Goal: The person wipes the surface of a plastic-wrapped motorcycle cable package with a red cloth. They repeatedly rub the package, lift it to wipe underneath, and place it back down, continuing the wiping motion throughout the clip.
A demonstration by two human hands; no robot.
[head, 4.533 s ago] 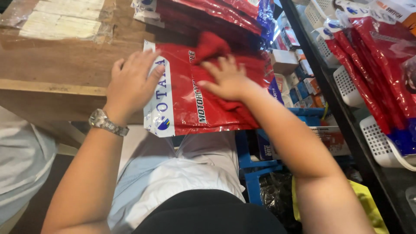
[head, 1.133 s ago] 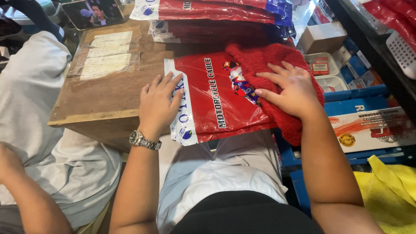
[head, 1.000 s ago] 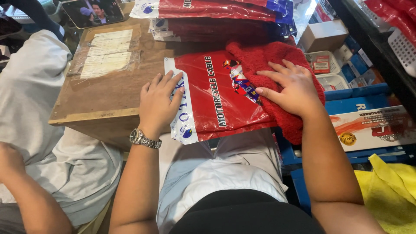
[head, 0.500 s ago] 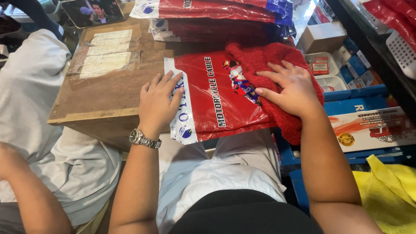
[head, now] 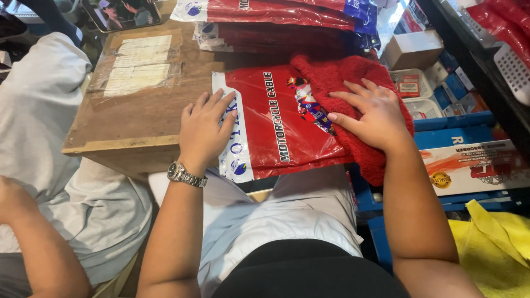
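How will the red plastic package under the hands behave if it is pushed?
The red plastic package looks glossy, so it would probably slide easily on the wooden board. It lies flat and thin, with its near edge past the board's edge, so it likely flops when lifted.

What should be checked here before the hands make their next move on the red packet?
1. Left hand flat on the white end of the red packet, pinning it: ok.
2. Right hand pressed on the red cloth: ok.
3. Cloth overlaps the packet's right part: ok.
4. Packet fully supported by the wooden board: not ok, its near edge overhangs.
5. Packet surface clean under the cloth: cannot tell.
6. Stack of packets behind sits apart from the hands: ok.
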